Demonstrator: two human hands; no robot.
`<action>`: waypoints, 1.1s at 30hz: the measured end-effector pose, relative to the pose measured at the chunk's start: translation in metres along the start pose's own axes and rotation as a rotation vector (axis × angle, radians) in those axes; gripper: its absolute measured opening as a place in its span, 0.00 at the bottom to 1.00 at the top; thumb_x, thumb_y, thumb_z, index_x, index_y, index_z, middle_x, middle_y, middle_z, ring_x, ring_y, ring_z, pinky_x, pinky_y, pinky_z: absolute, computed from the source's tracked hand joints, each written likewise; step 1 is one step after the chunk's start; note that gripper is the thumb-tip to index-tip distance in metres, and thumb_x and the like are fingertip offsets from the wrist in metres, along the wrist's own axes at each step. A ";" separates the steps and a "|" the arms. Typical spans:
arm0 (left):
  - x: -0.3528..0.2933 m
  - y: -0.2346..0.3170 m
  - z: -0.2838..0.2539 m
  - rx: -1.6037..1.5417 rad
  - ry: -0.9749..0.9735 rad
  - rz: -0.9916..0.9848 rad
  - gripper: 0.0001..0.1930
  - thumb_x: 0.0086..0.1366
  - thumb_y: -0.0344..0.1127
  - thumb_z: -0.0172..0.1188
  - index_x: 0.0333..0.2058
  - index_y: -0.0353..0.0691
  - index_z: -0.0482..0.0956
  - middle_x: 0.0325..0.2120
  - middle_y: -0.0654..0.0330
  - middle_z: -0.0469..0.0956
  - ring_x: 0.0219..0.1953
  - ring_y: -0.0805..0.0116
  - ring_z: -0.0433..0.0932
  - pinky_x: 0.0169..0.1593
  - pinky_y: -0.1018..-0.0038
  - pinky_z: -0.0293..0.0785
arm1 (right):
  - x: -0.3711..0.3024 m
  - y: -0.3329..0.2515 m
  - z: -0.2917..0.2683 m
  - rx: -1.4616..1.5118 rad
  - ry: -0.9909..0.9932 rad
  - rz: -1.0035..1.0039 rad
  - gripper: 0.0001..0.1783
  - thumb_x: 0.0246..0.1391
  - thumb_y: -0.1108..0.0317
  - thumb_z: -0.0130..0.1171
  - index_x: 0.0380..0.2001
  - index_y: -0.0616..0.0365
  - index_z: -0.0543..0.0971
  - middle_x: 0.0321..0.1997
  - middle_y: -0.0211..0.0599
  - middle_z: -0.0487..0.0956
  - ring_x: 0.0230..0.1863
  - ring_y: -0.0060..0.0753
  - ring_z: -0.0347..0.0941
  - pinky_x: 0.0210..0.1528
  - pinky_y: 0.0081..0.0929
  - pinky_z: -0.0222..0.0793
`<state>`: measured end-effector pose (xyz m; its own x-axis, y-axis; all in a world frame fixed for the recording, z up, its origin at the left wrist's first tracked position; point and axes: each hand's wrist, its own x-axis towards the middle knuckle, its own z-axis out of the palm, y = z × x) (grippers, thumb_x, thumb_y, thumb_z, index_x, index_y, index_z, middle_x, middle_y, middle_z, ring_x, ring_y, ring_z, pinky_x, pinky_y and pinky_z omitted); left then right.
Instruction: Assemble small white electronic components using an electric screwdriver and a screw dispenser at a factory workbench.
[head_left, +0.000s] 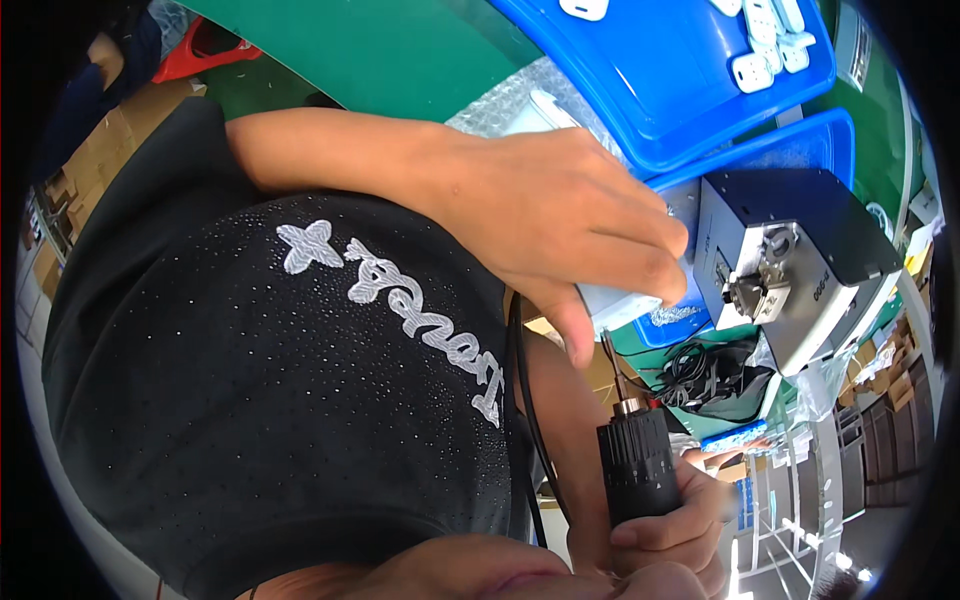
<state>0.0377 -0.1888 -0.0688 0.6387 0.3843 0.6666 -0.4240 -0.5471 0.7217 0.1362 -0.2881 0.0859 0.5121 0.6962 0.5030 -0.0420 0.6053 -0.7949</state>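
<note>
My left hand (pixel 560 210) grips a white plastic part (pixel 612 303) from above, its fingers curled over the far side and the thumb on the near side. Most of that part is hidden beneath the hand. Below it, my right hand (pixel 668 535) is wrapped around a black electric screwdriver (pixel 638 460). Its thin metal bit (pixel 612 365) points up, with the tip at the lower edge of the white part; whether it sits in a screw cannot be made out.
A dark box-shaped screw feeder (pixel 800 260) with a metal front mechanism stands to the right. A blue tray (pixel 640 90) holding several white plastic pieces (pixel 765 45) lies at the top, beside bubble wrap (pixel 490 110) on a green surface. Bundled black cables (pixel 700 380) lie below the feeder.
</note>
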 end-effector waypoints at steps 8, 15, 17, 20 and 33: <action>0.001 0.004 0.003 0.035 -0.022 -0.026 0.34 0.63 0.66 0.50 0.44 0.35 0.75 0.34 0.57 0.74 0.33 0.61 0.79 0.28 0.70 0.75 | -0.011 0.006 -0.019 0.029 -0.033 -0.107 0.10 0.59 0.60 0.55 0.32 0.52 0.69 0.20 0.17 0.66 0.16 0.16 0.64 0.25 0.24 0.64; -0.001 0.015 -0.013 0.018 -0.079 -0.111 0.33 0.59 0.64 0.57 0.45 0.35 0.75 0.35 0.57 0.74 0.33 0.60 0.79 0.29 0.69 0.76 | 0.002 -0.008 -0.029 0.102 -0.319 -0.058 0.16 0.58 0.57 0.58 0.40 0.57 0.70 0.25 0.22 0.69 0.20 0.20 0.68 0.27 0.29 0.67; 0.000 0.023 -0.028 0.019 -0.099 -0.167 0.33 0.58 0.63 0.59 0.44 0.35 0.75 0.35 0.57 0.74 0.32 0.61 0.79 0.29 0.68 0.76 | 0.012 -0.012 0.001 -0.196 -0.167 0.208 0.14 0.63 0.65 0.49 0.23 0.45 0.62 0.15 0.16 0.62 0.13 0.15 0.61 0.21 0.16 0.62; 0.027 0.026 -0.068 0.228 -0.216 -0.017 0.31 0.55 0.59 0.64 0.43 0.35 0.77 0.35 0.57 0.75 0.32 0.61 0.79 0.29 0.67 0.77 | 0.011 0.007 -0.023 -0.054 -0.121 0.009 0.23 0.60 0.50 0.58 0.44 0.58 0.69 0.25 0.27 0.69 0.20 0.24 0.69 0.27 0.31 0.67; 0.183 -0.255 -0.239 1.350 -0.592 -0.035 0.18 0.52 0.45 0.69 0.39 0.44 0.80 0.41 0.58 0.81 0.46 0.54 0.80 0.45 0.52 0.76 | 0.027 0.174 0.039 -1.554 -0.722 0.447 0.40 0.37 0.53 0.77 0.50 0.63 0.72 0.38 0.61 0.80 0.42 0.65 0.77 0.43 0.48 0.72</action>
<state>0.1089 0.1986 -0.0866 0.9401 0.2407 0.2414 0.2915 -0.9348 -0.2030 0.1091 -0.1485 -0.0255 0.2276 0.9653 -0.1280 0.9366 -0.2529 -0.2424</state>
